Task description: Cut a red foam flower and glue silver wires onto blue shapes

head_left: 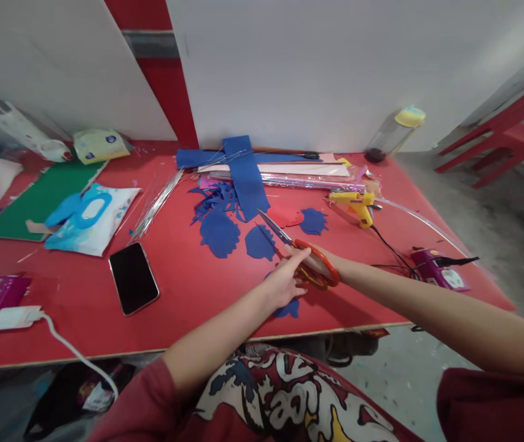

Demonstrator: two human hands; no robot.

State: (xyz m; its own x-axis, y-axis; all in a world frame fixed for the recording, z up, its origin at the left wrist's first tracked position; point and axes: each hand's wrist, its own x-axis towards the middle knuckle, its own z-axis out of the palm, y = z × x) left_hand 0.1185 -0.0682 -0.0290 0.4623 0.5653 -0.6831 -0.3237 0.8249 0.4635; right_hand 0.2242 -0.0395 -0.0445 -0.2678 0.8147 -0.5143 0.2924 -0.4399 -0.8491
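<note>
A pair of scissors [328, 263] with orange handles is in my right hand [314, 260], its blades partly apart and pointing away to the left. The handles and my left hand hide most of my right fingers. My left hand [284, 283] crosses close in front, thumb and fingers apart, the thumb overlapping the scissors near the pivot. Partly under my left hand lies a blue cut piece [288, 309]. Beyond the blades are a scalloped blue piece [260, 242], a larger one [220, 233], another [313, 221] and a red piece [284, 216].
Blue strips [246, 178], blue scraps [215, 199] and thin wires [158, 205] lie farther back. A yellow glue gun [356, 205] with its cord is at right, near a purple power socket [439, 270]. To the left are a phone [133, 278] and a wipes pack [93, 218].
</note>
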